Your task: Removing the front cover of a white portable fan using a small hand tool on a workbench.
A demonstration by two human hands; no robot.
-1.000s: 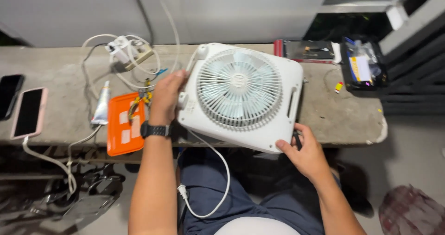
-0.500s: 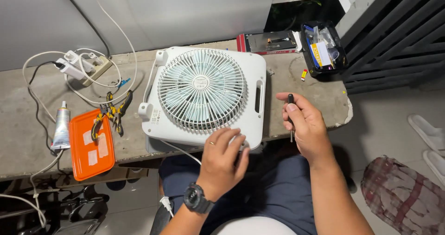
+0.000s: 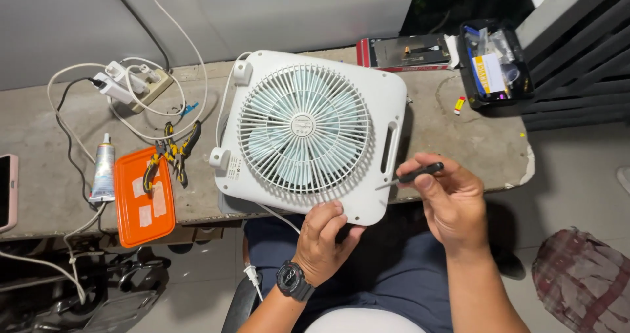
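Note:
A white square box fan [image 3: 308, 136] with a round grille lies face up on a grey concrete bench [image 3: 472, 143]. My left hand [image 3: 325, 238], with a black watch on the wrist, grips the fan's near edge. My right hand [image 3: 449, 202] holds a small black-handled screwdriver [image 3: 413, 173] whose tip points toward the fan's right side, just below the handle slot. The fan's white cable [image 3: 275, 218] runs down over the bench edge toward my lap.
To the left lie an orange lid [image 3: 143, 198], yellow-and-black pliers [image 3: 172, 154], a glue tube [image 3: 103, 169], a power strip with white cables [image 3: 134, 83] and a phone [image 3: 6, 192]. At the back right stand a flat red-edged case [image 3: 407, 52] and a black tray of small parts [image 3: 493, 64].
The fan has been turned and my left hand has shifted from its left side to its near edge. My right hand has raised the screwdriver and brought it toward the fan's right side.

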